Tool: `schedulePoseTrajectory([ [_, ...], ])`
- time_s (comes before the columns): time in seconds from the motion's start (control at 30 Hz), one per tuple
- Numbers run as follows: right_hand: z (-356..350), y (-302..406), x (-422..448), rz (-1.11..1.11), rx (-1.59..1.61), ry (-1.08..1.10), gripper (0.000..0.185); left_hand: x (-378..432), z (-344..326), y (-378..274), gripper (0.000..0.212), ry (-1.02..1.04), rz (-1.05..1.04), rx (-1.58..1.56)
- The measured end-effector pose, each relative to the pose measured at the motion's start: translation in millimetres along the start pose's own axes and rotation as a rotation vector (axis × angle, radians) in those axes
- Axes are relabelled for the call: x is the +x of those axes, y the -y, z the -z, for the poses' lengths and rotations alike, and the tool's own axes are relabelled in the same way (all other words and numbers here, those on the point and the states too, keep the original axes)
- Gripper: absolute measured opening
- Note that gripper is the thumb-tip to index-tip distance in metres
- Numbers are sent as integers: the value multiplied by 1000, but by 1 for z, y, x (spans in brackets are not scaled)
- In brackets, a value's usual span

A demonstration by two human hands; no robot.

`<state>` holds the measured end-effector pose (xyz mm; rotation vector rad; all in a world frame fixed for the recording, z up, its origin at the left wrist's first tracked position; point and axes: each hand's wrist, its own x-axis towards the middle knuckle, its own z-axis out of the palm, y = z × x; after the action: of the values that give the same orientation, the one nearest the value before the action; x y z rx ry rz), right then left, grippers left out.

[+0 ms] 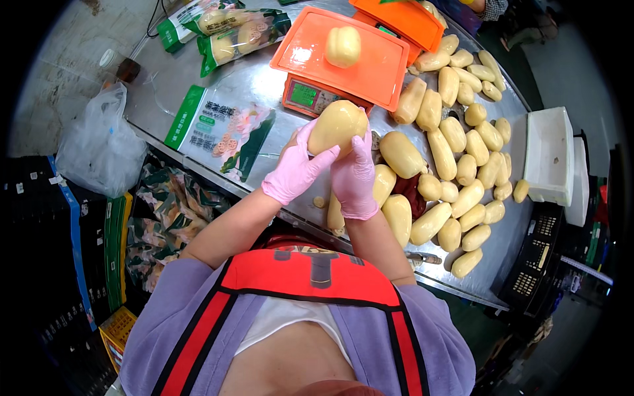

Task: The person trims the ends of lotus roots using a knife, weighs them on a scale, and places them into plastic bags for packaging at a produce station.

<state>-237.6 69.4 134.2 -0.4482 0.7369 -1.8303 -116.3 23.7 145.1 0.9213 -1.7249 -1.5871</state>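
Observation:
Both my hands wear pink gloves and hold one large peeled lotus root segment [338, 129] between them, in front of the orange scale. My left hand [303, 166] grips its left side, and my right hand [355, 173] supports its right side and underside. Another lotus root piece [343, 47] lies on the orange tray [292, 44] of the digital scale [307, 96], whose display is lit. A flat printed plastic bag [223, 133] lies to the left of the scale. Many peeled lotus root segments [453, 134] are spread over the metal table to the right.
Filled lotus root bags [242, 39] lie at the back left, near a jar with dark contents [119, 66]. A second orange scale [406, 22] stands behind. A knife [423, 258] lies at the near edge. A white foam box [547, 156] stands at the right, a clear plastic bag [101, 143] hangs left.

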Motion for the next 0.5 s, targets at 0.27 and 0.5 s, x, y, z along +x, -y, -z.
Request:
schedulePoseTrajectory([
  [0.27, 4, 21, -14, 40, -204, -5, 77, -1, -7, 5, 55, 184, 223, -680],
  [0.5, 30, 31, -21, 24, -387, 58, 79, 0, -2, 8, 55, 286, 202, -454],
])
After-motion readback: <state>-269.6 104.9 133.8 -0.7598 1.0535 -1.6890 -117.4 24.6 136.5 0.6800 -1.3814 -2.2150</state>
